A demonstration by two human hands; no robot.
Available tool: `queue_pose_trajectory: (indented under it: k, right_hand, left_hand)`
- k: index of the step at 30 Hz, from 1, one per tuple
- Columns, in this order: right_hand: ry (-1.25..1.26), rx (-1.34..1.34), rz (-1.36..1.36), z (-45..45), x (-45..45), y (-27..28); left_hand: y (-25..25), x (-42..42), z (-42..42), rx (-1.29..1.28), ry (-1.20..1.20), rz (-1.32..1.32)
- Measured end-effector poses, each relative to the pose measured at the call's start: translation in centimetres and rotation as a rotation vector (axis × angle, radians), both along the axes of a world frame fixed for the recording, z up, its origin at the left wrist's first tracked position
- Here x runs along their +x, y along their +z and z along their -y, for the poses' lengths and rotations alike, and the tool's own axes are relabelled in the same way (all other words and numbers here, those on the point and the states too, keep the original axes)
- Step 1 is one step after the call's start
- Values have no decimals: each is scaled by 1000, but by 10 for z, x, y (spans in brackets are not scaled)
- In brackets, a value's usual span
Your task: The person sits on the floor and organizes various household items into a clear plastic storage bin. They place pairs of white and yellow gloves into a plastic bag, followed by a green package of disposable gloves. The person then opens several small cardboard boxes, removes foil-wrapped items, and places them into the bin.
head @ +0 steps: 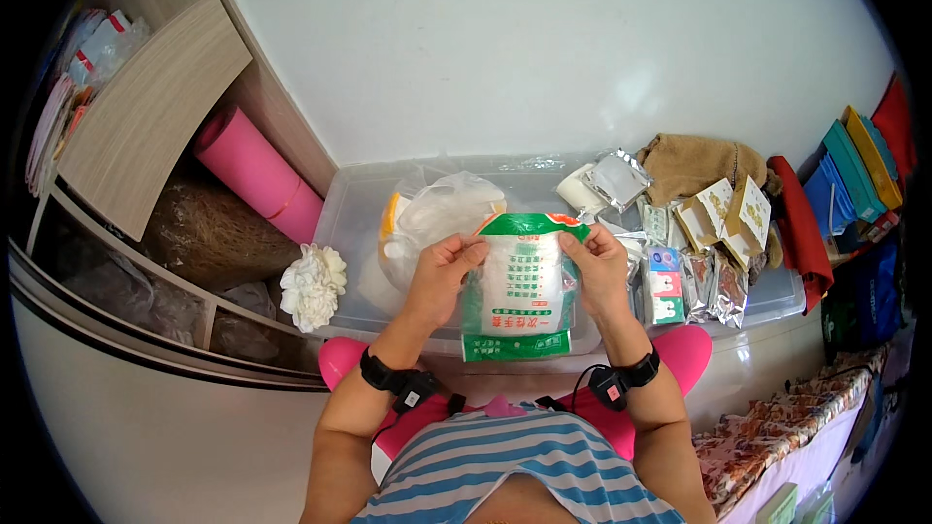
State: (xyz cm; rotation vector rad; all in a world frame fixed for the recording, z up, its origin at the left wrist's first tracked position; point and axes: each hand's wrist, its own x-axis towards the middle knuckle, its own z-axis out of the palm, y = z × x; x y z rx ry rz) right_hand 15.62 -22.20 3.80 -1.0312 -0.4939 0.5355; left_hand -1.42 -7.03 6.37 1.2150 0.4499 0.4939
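A green, white and clear plastic packet [520, 284] with printed writing hangs between my hands over the near side of a translucent plastic storage box [349, 196]. My left hand [448, 273] pinches its upper left corner between thumb and fingers. At the upper right corner, my right hand [597, 269] grips it the same way. Something white and folded shows through the film. Just beyond my left hand lies a crumpled clear plastic bag [444, 204] with white contents. Right of my right hand sit a stack of small printed packs [664, 284] and silver foil pouches [728, 291].
A white fabric flower [313, 287] rests at the box's left edge. Left of it stands an open cabinet with a rolled pink mat [258, 171]. Brown cloth [688, 164], open cardboard boxes [724, 218] and red fabric [801, 240] lie at right. A wall [524, 51] rises behind.
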Motion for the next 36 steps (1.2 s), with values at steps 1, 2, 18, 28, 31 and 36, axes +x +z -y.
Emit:
queue_pose_trajectory:
  k: [1,2,18,28,31,36]
  right_hand:
    - [-5,6,-5,1,-1,2]
    - [-11,12,-10,1,-2,4]
    - [189,22,-269,6,1,5]
    - [158,9,-253,8,4,4]
    - [17,35,-307,4,-18,45]
    - [29,-65,-10,3,-3,24]
  left_hand:
    - [0,-2,-4,-1,-26,-23]
    - [0,-3,-6,-2,-51,-46]
    - [4,1,-1,-62,-74,68]
    - [2,1,-7,-124,-95,112]
    - [5,0,-5,-82,-96,103]
    - [8,2,1,-7,-93,48]
